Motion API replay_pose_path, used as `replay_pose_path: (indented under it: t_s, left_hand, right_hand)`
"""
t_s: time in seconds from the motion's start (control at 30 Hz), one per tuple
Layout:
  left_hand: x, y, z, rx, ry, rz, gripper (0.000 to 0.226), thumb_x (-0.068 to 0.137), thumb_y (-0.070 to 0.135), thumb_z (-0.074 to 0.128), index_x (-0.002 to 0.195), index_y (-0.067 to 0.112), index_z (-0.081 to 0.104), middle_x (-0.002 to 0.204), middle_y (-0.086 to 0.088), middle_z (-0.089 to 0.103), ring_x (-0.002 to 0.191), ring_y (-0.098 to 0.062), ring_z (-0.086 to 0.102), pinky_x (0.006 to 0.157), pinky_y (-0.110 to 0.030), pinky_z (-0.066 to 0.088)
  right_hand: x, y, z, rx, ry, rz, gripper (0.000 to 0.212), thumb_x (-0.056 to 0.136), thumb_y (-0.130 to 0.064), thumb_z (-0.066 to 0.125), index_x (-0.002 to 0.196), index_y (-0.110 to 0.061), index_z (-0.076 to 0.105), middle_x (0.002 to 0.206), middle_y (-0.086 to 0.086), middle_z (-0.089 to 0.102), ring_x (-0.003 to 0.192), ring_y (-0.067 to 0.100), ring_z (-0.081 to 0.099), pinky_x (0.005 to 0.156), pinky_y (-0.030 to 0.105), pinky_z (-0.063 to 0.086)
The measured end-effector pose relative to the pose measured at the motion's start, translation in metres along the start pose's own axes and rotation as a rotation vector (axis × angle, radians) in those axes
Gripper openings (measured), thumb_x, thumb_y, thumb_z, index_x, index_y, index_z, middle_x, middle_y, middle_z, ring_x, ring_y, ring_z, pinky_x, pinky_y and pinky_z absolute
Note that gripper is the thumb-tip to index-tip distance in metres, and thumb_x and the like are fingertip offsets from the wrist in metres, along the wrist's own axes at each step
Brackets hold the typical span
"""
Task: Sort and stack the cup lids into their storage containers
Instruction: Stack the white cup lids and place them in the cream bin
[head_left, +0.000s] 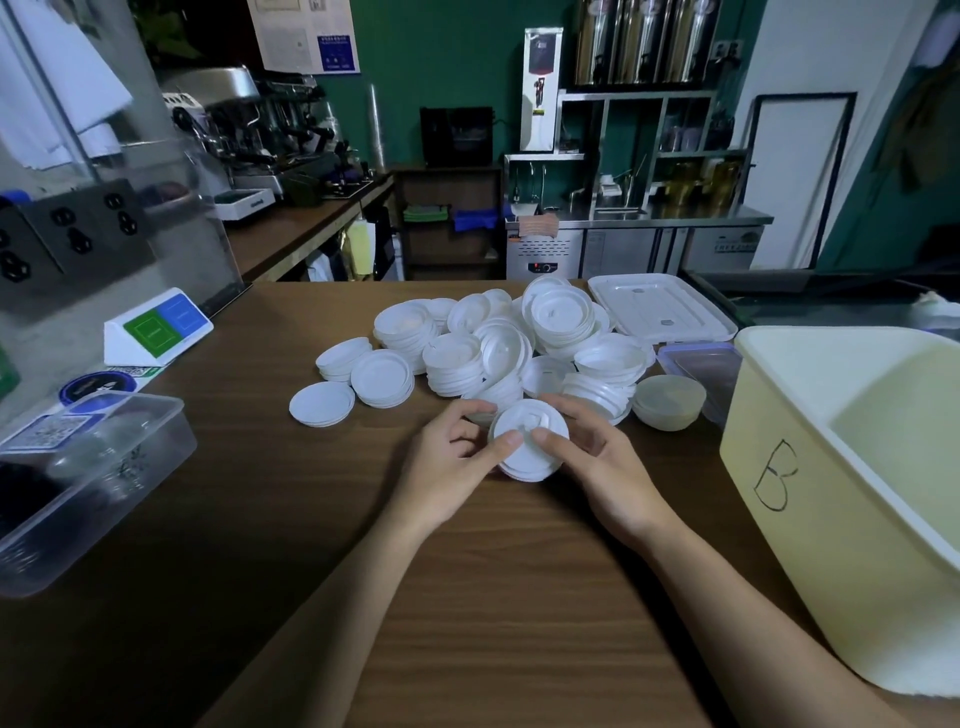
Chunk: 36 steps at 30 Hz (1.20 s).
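Note:
A heap of white cup lids (498, 338) lies on the brown wooden table (467, 597), some in short stacks. Just in front of the heap, both hands hold a small stack of white lids (527, 452) between them. My left hand (452, 467) grips its left side with the thumb on top. My right hand (597, 462) grips its right side, thumb also on top. A large cream bin marked "B" (779, 467) stands at the right. A clear plastic container (88, 488) sits at the left.
A white rectangular bin lid (660, 306) lies behind the heap. A translucent bowl-shaped lid (667, 402) and a small clear box with a purple rim (701, 364) sit beside the cream bin. A green and blue sign (156, 327) stands at the far left.

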<state>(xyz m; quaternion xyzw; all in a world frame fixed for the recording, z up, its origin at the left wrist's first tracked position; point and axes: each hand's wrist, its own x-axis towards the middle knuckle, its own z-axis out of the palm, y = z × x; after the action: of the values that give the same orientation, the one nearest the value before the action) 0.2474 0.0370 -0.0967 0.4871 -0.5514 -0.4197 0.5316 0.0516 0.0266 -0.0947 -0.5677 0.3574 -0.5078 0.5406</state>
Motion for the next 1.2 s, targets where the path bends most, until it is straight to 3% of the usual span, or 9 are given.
replay_pose_path:
  t_s: [0.13, 0.23, 0.33, 0.5, 0.6, 0.8, 0.97, 1.1, 1.2]
  left_hand:
    - [-0.002, -0.002, 0.002, 0.017, -0.042, 0.032, 0.032, 0.087, 0.030, 0.085, 0.114, 0.023, 0.069, 0.095, -0.006, 0.077, 0.090, -0.024, 0.078, 0.080, -0.037, 0.063]
    - [-0.003, 0.000, 0.002, 0.123, -0.058, 0.115, 0.027, 0.090, 0.038, 0.080, 0.112, 0.024, 0.072, 0.101, 0.004, 0.078, 0.097, -0.015, 0.076, 0.090, -0.035, 0.060]
    - [0.002, -0.005, -0.001, 0.339, 0.075, 0.265, 0.008, 0.097, 0.029, 0.073, 0.104, 0.024, 0.075, 0.104, 0.014, 0.074, 0.098, -0.007, 0.071, 0.089, -0.035, 0.058]
    - [0.024, -0.018, -0.005, 0.646, 0.227, 0.445, 0.030, 0.095, 0.008, 0.071, 0.125, 0.014, 0.071, 0.124, 0.008, 0.066, 0.109, -0.011, 0.065, 0.099, -0.029, 0.052]
    - [0.038, -0.015, -0.003, 0.750, 0.271, 0.540, 0.030, 0.095, 0.008, 0.072, 0.125, 0.011, 0.071, 0.126, 0.001, 0.065, 0.115, -0.016, 0.063, 0.100, -0.026, 0.050]
    - [0.054, -0.012, 0.005, 0.757, 0.289, 0.566, 0.035, 0.095, 0.016, 0.072, 0.131, 0.014, 0.067, 0.133, -0.001, 0.062, 0.125, -0.020, 0.059, 0.107, -0.036, 0.048]
    - [0.055, -0.017, 0.001, 0.783, 0.202, 0.474, 0.033, 0.095, 0.014, 0.075, 0.128, 0.013, 0.072, 0.115, -0.002, 0.077, 0.104, -0.022, 0.071, 0.087, -0.035, 0.057]
    - [0.052, -0.015, -0.005, 0.665, 0.210, 0.396, 0.014, 0.086, 0.010, 0.083, 0.099, 0.013, 0.077, 0.090, 0.005, 0.071, 0.084, -0.014, 0.064, 0.075, -0.027, 0.051]
    - [0.041, -0.011, -0.012, 0.564, 0.229, 0.311, 0.017, 0.080, 0.015, 0.089, 0.080, 0.013, 0.072, 0.077, 0.003, 0.067, 0.074, -0.016, 0.062, 0.070, -0.028, 0.050]
  right_hand:
    - [-0.005, -0.002, -0.001, 0.021, -0.001, -0.004, 0.053, 0.087, -0.027, 0.078, 0.137, -0.013, 0.068, 0.134, 0.001, 0.073, 0.129, 0.018, 0.066, 0.118, 0.044, 0.047]
    - [-0.005, 0.000, -0.004, 0.006, 0.065, -0.016, 0.039, 0.092, -0.018, 0.080, 0.130, -0.014, 0.072, 0.129, 0.002, 0.075, 0.124, 0.019, 0.069, 0.114, 0.042, 0.049]
    - [-0.002, 0.004, -0.009, 0.002, 0.154, -0.032, 0.032, 0.088, -0.020, 0.080, 0.120, -0.019, 0.078, 0.122, 0.001, 0.078, 0.120, 0.021, 0.070, 0.108, 0.038, 0.052]
    - [0.004, 0.007, -0.005, 0.009, 0.219, -0.030, 0.025, 0.094, -0.004, 0.075, 0.115, -0.017, 0.078, 0.114, 0.000, 0.079, 0.112, 0.018, 0.072, 0.093, 0.023, 0.053]
    - [0.008, 0.006, -0.003, 0.002, 0.220, -0.030, 0.024, 0.093, -0.005, 0.076, 0.114, -0.017, 0.078, 0.113, -0.002, 0.079, 0.110, 0.014, 0.072, 0.091, 0.021, 0.053]
    - [0.010, 0.009, -0.003, 0.010, 0.225, -0.024, 0.024, 0.094, -0.005, 0.075, 0.115, -0.016, 0.078, 0.113, 0.000, 0.079, 0.109, 0.014, 0.072, 0.092, 0.023, 0.054]
    - [0.011, 0.009, -0.004, 0.013, 0.222, -0.017, 0.024, 0.094, -0.006, 0.075, 0.115, -0.016, 0.078, 0.114, 0.000, 0.079, 0.110, 0.015, 0.072, 0.093, 0.024, 0.054]
    - [0.010, 0.007, -0.003, 0.017, 0.217, -0.016, 0.024, 0.094, -0.006, 0.075, 0.115, -0.017, 0.078, 0.113, -0.001, 0.079, 0.109, 0.013, 0.072, 0.091, 0.022, 0.054]
    - [0.010, 0.006, -0.003, 0.018, 0.213, -0.014, 0.025, 0.093, -0.007, 0.075, 0.116, -0.017, 0.078, 0.114, -0.002, 0.079, 0.110, 0.013, 0.072, 0.091, 0.021, 0.054]
